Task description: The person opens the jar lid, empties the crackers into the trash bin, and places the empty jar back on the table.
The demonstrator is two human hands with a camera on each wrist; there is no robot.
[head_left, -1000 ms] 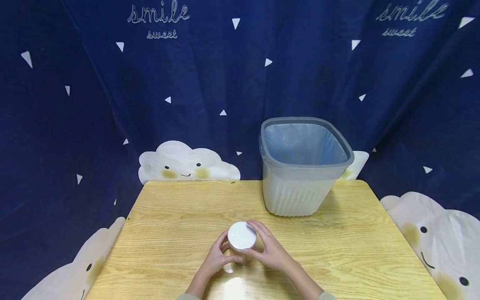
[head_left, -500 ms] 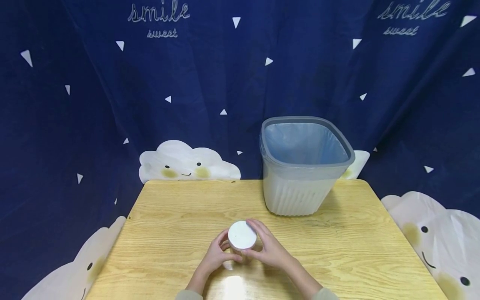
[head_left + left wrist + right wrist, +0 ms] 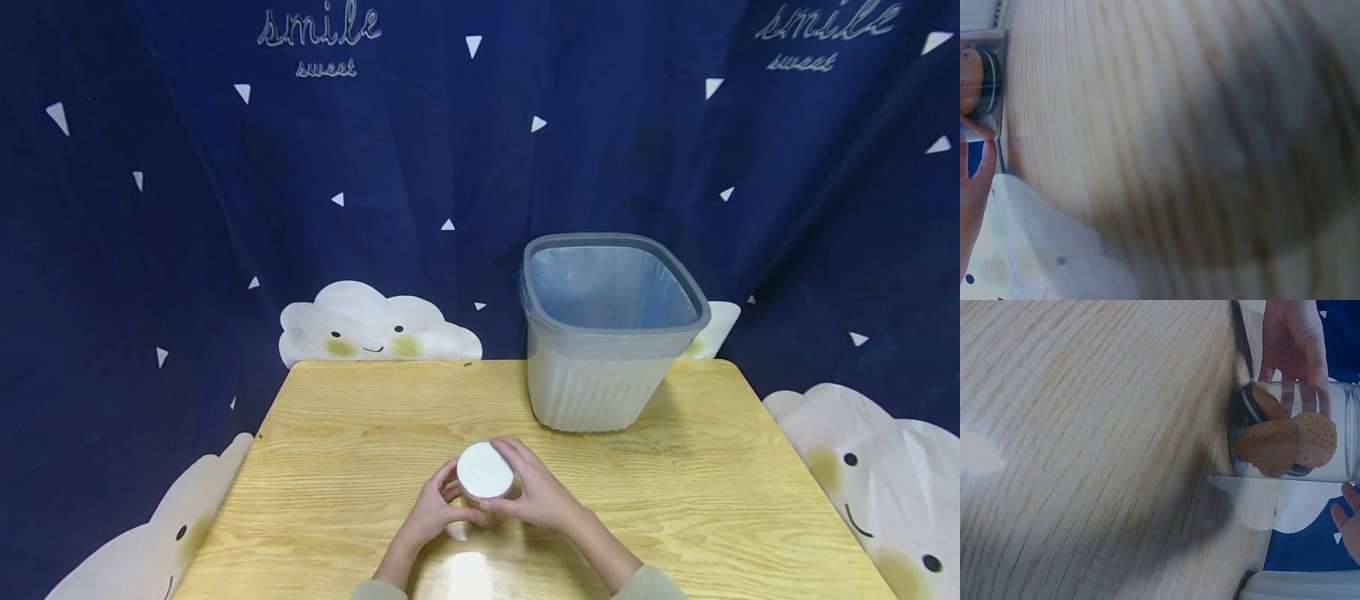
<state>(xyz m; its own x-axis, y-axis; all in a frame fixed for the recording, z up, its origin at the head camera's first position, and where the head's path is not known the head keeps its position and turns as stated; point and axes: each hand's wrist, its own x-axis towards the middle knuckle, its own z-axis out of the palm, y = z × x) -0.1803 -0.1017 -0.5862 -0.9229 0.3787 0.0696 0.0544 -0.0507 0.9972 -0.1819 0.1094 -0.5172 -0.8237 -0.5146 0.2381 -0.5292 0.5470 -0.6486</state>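
Observation:
A clear jar (image 3: 1341, 444) with a round white lid (image 3: 485, 471) stands upright on the wooden table, near the middle of its front part. Through its wall I see several cookies (image 3: 1269, 447), some brown and some dark with a pale filling. My left hand (image 3: 429, 512) holds the jar's body from the left, thumb in front and fingers behind. At the top, my right hand (image 3: 543, 500) grips the lid's rim from the right, fingers at the far side and thumb at the near side. In the left wrist view the jar shows only partly, at the left edge.
A translucent white bin (image 3: 585, 383) with a grey rim and a bluish liner stands at the table's back right. Behind the wooden table (image 3: 360, 425) hangs a dark blue curtain (image 3: 420, 150) with clouds and triangles. Light glares on the tabletop in front of the jar.
My right thumb has shifted very slightly left along the lid's rim. The jar and my left hand stay practically where they were.

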